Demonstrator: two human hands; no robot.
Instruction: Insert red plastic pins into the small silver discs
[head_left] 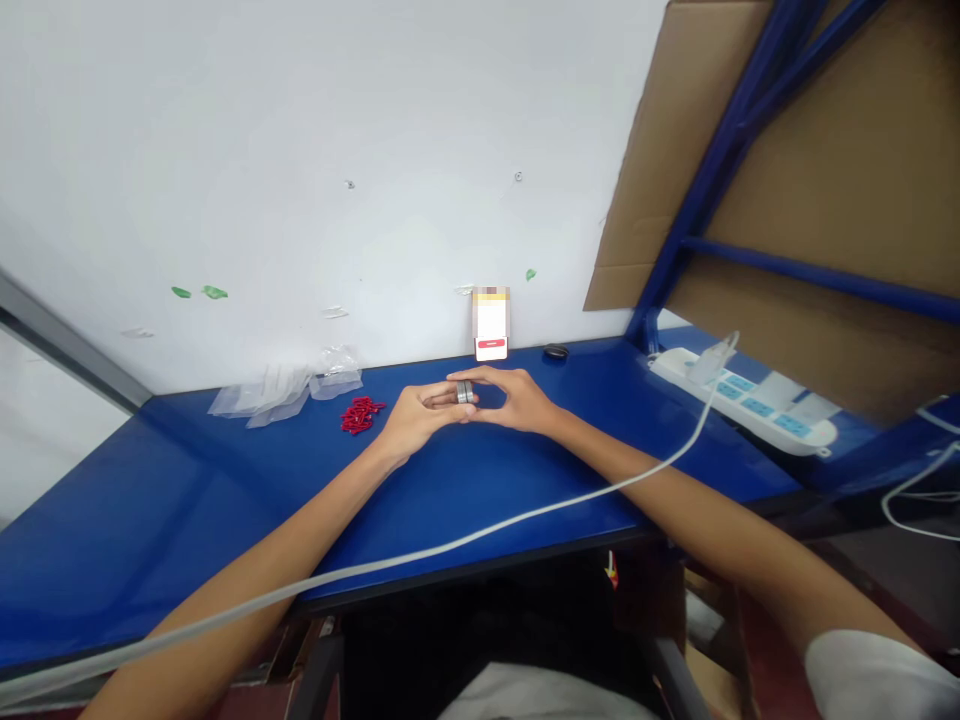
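Observation:
Both of my hands meet over the middle of the blue table [487, 490], near the wall. Between their fingertips sits a small metal ring-shaped part [465, 392], silver and grey. My left hand [416, 415] has its fingers curled round the part from the left. My right hand [517, 398] pinches it from the right with thumb and fingers. A small heap of red pieces [361, 413] lies on the table just left of my left hand.
Clear plastic bags [281, 388] lie by the wall at the left. A phone [491, 322] leans upright against the wall, with a small dark object [556, 351] beside it. A white power strip [742, 400] lies at the right, and a white cable [525, 515] crosses the table.

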